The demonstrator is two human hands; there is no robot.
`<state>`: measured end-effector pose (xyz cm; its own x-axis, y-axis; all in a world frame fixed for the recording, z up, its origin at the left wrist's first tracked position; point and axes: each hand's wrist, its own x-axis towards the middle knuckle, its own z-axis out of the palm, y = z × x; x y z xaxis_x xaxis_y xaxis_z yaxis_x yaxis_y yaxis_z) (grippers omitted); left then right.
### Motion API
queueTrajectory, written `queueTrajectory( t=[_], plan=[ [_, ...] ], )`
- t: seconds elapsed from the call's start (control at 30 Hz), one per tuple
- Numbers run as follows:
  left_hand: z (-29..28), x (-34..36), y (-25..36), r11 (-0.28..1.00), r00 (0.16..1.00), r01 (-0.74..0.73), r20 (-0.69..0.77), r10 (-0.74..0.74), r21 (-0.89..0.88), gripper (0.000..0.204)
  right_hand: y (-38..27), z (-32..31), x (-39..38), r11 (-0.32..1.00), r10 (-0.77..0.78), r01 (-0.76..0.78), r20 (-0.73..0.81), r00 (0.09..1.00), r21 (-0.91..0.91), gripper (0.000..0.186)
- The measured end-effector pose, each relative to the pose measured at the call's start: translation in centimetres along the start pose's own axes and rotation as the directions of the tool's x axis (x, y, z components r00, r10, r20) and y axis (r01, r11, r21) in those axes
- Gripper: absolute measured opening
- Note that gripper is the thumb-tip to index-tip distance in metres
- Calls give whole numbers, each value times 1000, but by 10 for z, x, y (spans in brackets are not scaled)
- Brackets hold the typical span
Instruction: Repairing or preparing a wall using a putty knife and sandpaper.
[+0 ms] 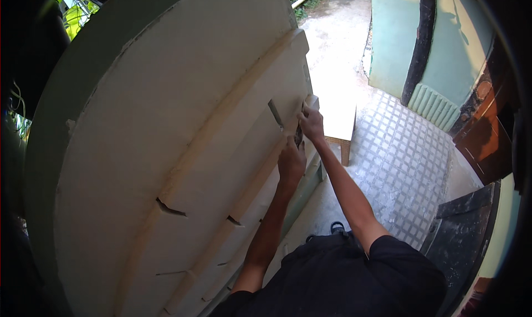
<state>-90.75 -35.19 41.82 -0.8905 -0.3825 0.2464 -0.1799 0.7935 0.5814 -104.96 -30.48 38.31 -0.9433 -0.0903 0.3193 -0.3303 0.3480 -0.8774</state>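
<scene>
Both my arms reach forward to the right-hand edge of a pale wall (pixel 166 106) with raised horizontal bands. My left hand (pixel 292 161) is closed, its fingers curled upward near the lower end of a narrow dark piece (pixel 299 134). Slightly higher and to the right, my right hand (pixel 312 123) is closed too, its fingertips bent in against the wall edge. The dark piece shows between the two hands, but its kind is too small to tell. Just left of them, a slanting dark slot (pixel 275 115) cuts into the wall.
Several more slots, such as a dark notch (pixel 170 208), mark the wall. Beyond my hands stands a bright-topped wooden table (pixel 339 125). A checkered tiled floor (pixel 396 156) lies right, bordered by a pale green wall (pixel 396 39). A dark panel (pixel 460 234) is at lower right.
</scene>
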Motion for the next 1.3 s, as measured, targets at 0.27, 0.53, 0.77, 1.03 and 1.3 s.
queueTrajectory(
  t=[0.27, 0.53, 0.77, 1.03, 1.3],
  plan=[
    [-141, -56, 72, 953, 947, -194, -297, 121, -231, 26, -155, -92, -71, 894, -147, 93, 91, 985, 438, 57],
    [-222, -4, 96, 976, 928, -217, -317, 198, -26, 23, -208, -98, -6, 769, -606, 558, 79, 792, 311, 60],
    [-207, 31, 82, 958, 888, -216, -370, 273, 188, 27, -205, -81, 11, 672, -739, 730, 56, 672, 124, 59],
    [-183, 38, 98, 960, 853, -245, -441, 280, 137, 25, -213, -77, 27, 820, -556, 542, 34, 830, 181, 55],
    [-175, 50, 113, 961, 850, -223, -449, 275, 166, 22, -189, -68, 53, 497, -862, 834, -27, 506, -239, 53]
  ],
)
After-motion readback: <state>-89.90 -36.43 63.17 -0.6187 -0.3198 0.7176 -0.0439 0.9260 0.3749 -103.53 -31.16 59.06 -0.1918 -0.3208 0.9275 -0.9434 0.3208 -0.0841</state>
